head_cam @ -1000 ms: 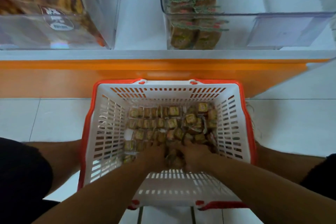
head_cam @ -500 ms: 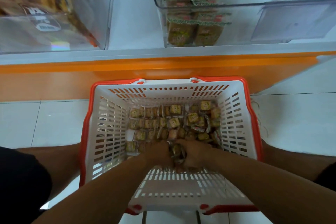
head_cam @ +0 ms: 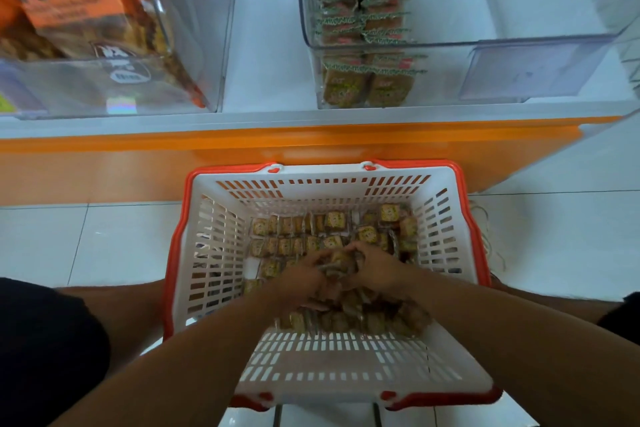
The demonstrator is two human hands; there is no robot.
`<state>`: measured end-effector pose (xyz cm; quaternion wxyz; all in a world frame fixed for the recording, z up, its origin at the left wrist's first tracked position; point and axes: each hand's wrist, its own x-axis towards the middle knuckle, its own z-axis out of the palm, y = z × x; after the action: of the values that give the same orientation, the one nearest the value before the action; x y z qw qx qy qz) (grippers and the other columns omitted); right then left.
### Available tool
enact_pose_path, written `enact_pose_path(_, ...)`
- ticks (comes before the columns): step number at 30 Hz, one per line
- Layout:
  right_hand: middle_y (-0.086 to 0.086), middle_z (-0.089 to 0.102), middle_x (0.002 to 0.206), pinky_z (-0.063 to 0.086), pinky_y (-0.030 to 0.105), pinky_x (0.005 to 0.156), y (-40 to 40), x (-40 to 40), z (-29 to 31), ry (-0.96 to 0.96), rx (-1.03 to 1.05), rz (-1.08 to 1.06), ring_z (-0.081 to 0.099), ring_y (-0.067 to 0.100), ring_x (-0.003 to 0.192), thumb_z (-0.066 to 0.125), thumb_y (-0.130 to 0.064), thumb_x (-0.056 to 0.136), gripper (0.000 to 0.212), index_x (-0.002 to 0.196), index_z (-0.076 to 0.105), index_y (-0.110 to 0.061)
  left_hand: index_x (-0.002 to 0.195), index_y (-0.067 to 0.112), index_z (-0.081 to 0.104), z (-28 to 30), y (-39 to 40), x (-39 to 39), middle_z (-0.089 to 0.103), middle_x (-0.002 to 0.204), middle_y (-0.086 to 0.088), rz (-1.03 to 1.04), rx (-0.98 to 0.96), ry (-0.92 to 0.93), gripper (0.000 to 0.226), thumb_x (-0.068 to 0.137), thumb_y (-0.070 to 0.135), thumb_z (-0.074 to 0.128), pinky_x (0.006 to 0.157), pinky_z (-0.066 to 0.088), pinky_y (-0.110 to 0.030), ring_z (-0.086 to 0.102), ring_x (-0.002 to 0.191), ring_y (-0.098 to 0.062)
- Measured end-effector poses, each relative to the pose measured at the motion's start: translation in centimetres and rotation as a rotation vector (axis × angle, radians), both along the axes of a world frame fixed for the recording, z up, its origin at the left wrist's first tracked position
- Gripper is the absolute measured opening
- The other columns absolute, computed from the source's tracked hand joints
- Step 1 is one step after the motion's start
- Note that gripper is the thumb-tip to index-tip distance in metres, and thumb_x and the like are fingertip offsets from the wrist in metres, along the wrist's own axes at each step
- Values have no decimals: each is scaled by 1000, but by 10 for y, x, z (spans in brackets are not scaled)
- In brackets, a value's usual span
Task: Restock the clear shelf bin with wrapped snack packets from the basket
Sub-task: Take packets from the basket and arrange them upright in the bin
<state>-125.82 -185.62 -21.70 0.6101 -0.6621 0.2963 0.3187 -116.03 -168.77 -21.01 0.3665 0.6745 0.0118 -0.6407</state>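
A white basket (head_cam: pixel 214 253) with a red rim sits on the floor below the shelf, with several small wrapped snack packets (head_cam: pixel 294 229) on its bottom. My left hand (head_cam: pixel 304 279) and my right hand (head_cam: pixel 375 269) are together inside the basket, and both grip one bunch of packets (head_cam: pixel 337 262) between them, lifted above the rest. The clear shelf bin (head_cam: pixel 519 45) stands at the upper right; two rows of stacked packets (head_cam: pixel 363 28) fill its left side, and its right side holds nothing.
A second clear bin (head_cam: pixel 194 45) at the upper left holds large orange snack bags (head_cam: pixel 69 3). An orange shelf front (head_cam: pixel 277 146) runs across above the basket. White floor tiles (head_cam: pixel 86 239) lie on both sides. My knees flank the basket.
Both hands have risen from the near end of the basket toward its middle with a bunch of packets held between them. The view has tilted, so the shelf looks nearer.
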Motion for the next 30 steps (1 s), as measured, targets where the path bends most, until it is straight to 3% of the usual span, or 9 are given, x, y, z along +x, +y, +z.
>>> enact_pose_path(4, -1, 50, 141, 53, 24, 85, -10, 22, 35, -8, -80, 150, 54, 20, 122, 87, -27, 78, 85, 147, 39, -23, 134, 34, 56, 26, -9, 13, 63, 130, -23, 91, -131, 99, 61, 88, -6, 59, 93, 56, -60, 66, 112, -40)
enact_pose_path(6, 0, 52, 139, 50, 27, 86, -13, 31, 60, 14, -152, 185, 54, 21, 122, 90, -27, 74, 91, 149, 39, -21, 133, 32, 56, 42, -10, 19, 74, 113, -12, 113, -156, 81, 56, 90, -2, 67, 77, 63, -48, 74, 97, -30)
enact_pose_path(10, -5, 68, 116, 56, 29, 83, -18, 36, 100, -62, -217, 131, 62, 17, 109, 92, -24, 61, 77, 131, 59, -30, 125, 31, 67, 74, -13, 32, 76, 111, -10, 118, -177, -25, 44, 87, 10, 73, 86, 61, -51, 74, 100, -29)
enact_pose_path(14, -4, 63, 124, 52, 32, 90, -28, 38, 141, -26, -334, 194, 58, 19, 112, 74, -31, 82, 46, 126, 63, -35, 97, 37, 79, 112, -13, 44, 80, 97, 0, 44, -142, -132, 20, 83, 24, 75, 76, 62, -41, 77, 86, -20)
enact_pose_path(17, -8, 66, 96, 50, 19, 57, -34, 39, 172, -39, -343, 190, 63, 10, 82, 70, -21, 86, 15, 91, 71, -35, 88, 37, 79, 132, -12, 53, 79, 104, 4, 6, -65, -157, 20, 84, 19, 74, 78, 63, -49, 75, 96, -18)
enact_pose_path(20, -11, 64, 85, 42, 15, 44, -34, 43, 204, -81, -380, 174, 57, 6, 65, 72, -16, 85, 17, 84, 71, -33, 114, 20, 71, 157, -13, 61, 52, 147, -8, -95, 24, -194, 30, 85, 11, 72, 70, 64, -44, 52, 130, -36)
enact_pose_path(23, -6, 64, 98, 44, 15, 45, -29, 49, 245, -176, -387, 177, 57, 8, 71, 78, -19, 82, 23, 95, 67, -34, 129, 11, 64, 192, -17, 66, 40, 156, -8, -152, 39, -210, 42, 88, 11, 73, 64, 63, -38, 42, 139, -39)
enact_pose_path(26, -2, 65, 95, 50, 24, 54, -29, 53, 291, -336, -418, 91, 62, 14, 75, 79, -24, 80, 25, 99, 67, -34, 110, 11, 73, 235, -22, 75, 55, 141, -7, -46, -121, -151, 20, 90, 9, 73, 68, 63, -42, 45, 137, -34)
enact_pose_path(30, -11, 67, 107, 52, 34, 73, -34, 61, 343, -578, -534, -18, 65, 14, 95, 75, -28, 84, 22, 103, 68, -36, 89, 17, 83, 303, -31, 71, 74, 113, -12, 138, -395, -10, 10, 83, 22, 77, 71, 63, -37, 73, 101, -24)
